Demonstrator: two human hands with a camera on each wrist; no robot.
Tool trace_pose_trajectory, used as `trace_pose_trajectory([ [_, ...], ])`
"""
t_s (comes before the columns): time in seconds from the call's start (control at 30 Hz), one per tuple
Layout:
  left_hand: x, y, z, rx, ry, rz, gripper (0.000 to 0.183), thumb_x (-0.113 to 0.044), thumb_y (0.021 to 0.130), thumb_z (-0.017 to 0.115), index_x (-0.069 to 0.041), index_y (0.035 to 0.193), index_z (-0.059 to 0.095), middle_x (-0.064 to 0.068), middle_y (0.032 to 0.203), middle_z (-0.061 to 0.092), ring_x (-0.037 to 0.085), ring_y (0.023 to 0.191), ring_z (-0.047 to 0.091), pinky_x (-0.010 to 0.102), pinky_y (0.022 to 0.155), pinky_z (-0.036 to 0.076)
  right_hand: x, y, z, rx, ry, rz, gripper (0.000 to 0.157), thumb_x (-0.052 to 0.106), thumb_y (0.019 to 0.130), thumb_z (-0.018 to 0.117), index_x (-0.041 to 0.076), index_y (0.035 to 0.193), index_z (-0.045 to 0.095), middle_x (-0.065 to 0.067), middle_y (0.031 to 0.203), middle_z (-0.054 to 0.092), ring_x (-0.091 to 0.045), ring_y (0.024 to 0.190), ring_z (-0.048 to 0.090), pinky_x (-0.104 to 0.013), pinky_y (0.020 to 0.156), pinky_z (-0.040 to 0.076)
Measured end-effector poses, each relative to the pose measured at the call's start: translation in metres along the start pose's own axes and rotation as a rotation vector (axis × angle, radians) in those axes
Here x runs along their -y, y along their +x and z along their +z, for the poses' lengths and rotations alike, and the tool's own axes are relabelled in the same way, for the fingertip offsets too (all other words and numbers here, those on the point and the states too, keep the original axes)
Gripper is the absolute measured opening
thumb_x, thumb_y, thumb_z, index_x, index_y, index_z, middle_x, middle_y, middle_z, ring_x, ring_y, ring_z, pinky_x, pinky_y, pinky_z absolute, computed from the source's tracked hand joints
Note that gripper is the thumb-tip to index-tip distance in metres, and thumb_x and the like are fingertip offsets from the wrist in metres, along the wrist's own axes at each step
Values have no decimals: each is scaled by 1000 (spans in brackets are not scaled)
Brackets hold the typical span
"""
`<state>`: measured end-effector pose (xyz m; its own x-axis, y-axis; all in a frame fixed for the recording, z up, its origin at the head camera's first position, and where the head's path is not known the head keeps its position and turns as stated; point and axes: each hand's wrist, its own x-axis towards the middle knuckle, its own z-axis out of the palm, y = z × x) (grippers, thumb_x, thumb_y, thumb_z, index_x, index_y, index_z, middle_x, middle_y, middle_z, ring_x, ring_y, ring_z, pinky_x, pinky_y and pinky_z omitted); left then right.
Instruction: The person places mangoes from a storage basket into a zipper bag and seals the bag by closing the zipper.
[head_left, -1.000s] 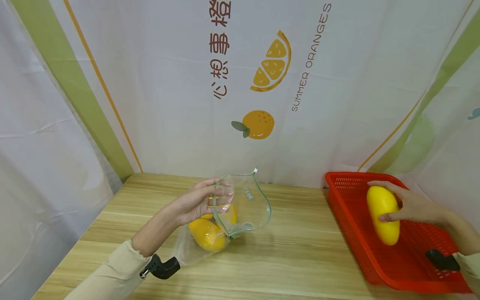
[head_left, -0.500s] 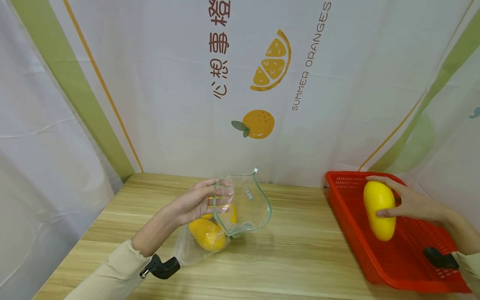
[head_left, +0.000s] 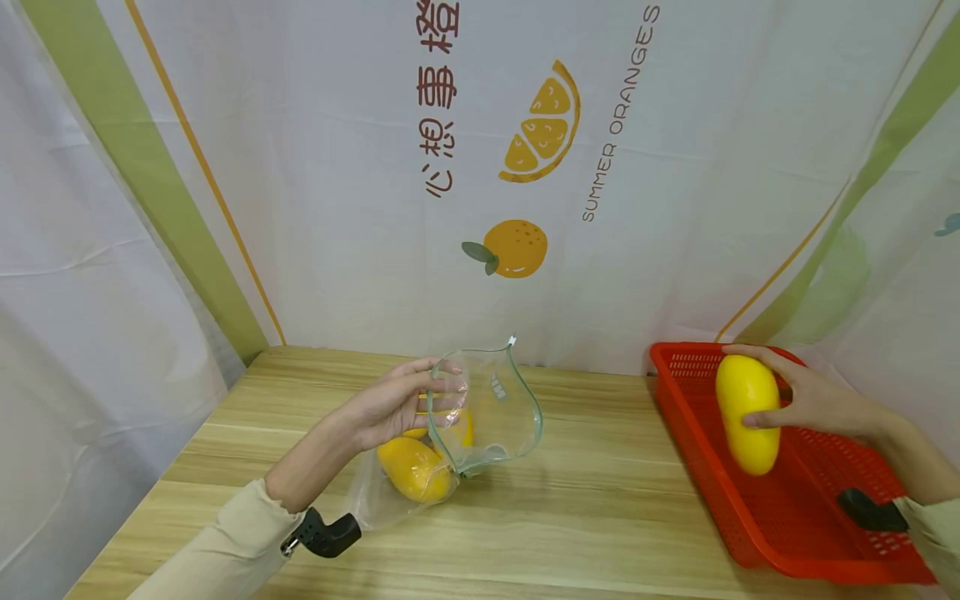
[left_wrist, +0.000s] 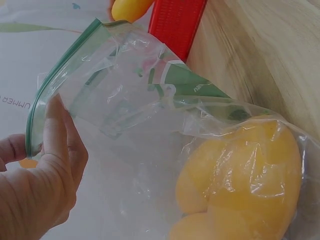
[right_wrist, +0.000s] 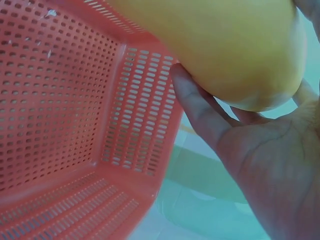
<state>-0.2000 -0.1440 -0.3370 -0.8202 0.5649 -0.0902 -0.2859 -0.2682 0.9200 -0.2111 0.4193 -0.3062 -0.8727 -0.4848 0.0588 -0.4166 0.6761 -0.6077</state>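
My left hand point(head_left: 386, 408) holds a clear zip-lock bag point(head_left: 502, 429) by the near side of its mouth, fingers inside and thumb outside the green zip strip point(left_wrist: 55, 70). The mouth gapes towards the right. Several yellow mangoes point(head_left: 414, 473) lie in the bottom of the bag, pressed together behind the plastic in the left wrist view. On the right, my right hand point(head_left: 813, 406) grips a large yellow mango point(head_left: 746, 417) upright between thumb and fingers, over the red basket. The right wrist view shows that mango point(right_wrist: 240, 55) close up, with part of the fingers hidden behind it.
The red perforated basket point(head_left: 723, 508) stands at the table's right side, and no other fruit shows in it. Wooden tabletop point(head_left: 592, 492) lies between bag and basket. A white curtain point(head_left: 360, 208) with orange prints hangs behind the table.
My right hand has moved a little left and up, with the mango in it, over the basket. The left hand and the bag have stayed in place.
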Motion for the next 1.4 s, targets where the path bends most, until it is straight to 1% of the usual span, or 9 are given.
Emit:
trace_pose_trajectory([
  [0.27,-1,0,1,2,18,4,22,-3,105,42,-3,126,50,15,118,55,27,102,68,39,89,59,6,5,2,32,50,11,90,8,89,78,21,160,25,-13,144,34,-28,100,58,-39,69,58],
  [0.43,-1,0,1,4,15,0,22,-2,105,42,-3,126,50,16,119,55,26,101,68,38,88,60,13,8,4,32,33,10,92,10,89,78,19,161,23,-14,146,35,-28,103,56,-40,71,57],
  [0.57,0,0,2,5,8,-1,21,-3,106,42,-3,126,50,16,119,56,26,100,69,38,87,60,18,12,6,33,27,6,93,12,88,79,20,162,22,-15,149,33,-27,106,55,-45,73,54],
  [0.7,0,1,1,3,15,-1,22,-4,106,41,-3,127,49,16,120,56,27,102,68,38,88,59,20,13,5,27,10,-5,94,13,86,81,19,161,24,-16,144,38,-27,105,55,-47,73,53],
  [0.93,2,1,-1,-6,22,7,22,-4,107,40,-3,127,50,16,120,55,25,101,67,39,89,59,32,17,-2,11,-44,9,94,15,86,83,25,160,26,-17,135,49,-33,100,56,-46,70,53],
  [1.03,2,1,-1,3,16,7,22,-4,107,41,-3,126,50,16,120,55,25,100,68,39,88,59,37,20,-3,20,-14,5,94,12,87,81,24,161,24,-20,139,46,-37,103,54,-47,71,52],
  [1.13,2,1,0,2,10,5,21,-3,106,42,-3,125,50,16,119,56,25,98,69,38,87,60,40,23,-4,31,36,-4,93,9,88,79,24,161,24,-17,142,41,-39,106,52,-48,73,53],
  [1.3,2,2,0,9,8,5,21,-2,105,44,-3,125,50,15,118,56,26,100,68,38,87,60,45,29,-1,41,65,-12,92,9,88,79,27,161,25,-13,140,41,-39,109,52,-48,76,54],
  [1.4,0,1,0,13,2,3,21,-2,105,44,-3,125,50,15,117,56,26,100,68,38,87,60,51,33,2,50,80,-24,91,10,89,79,26,161,25,-15,138,43,-39,109,53,-48,76,55],
])
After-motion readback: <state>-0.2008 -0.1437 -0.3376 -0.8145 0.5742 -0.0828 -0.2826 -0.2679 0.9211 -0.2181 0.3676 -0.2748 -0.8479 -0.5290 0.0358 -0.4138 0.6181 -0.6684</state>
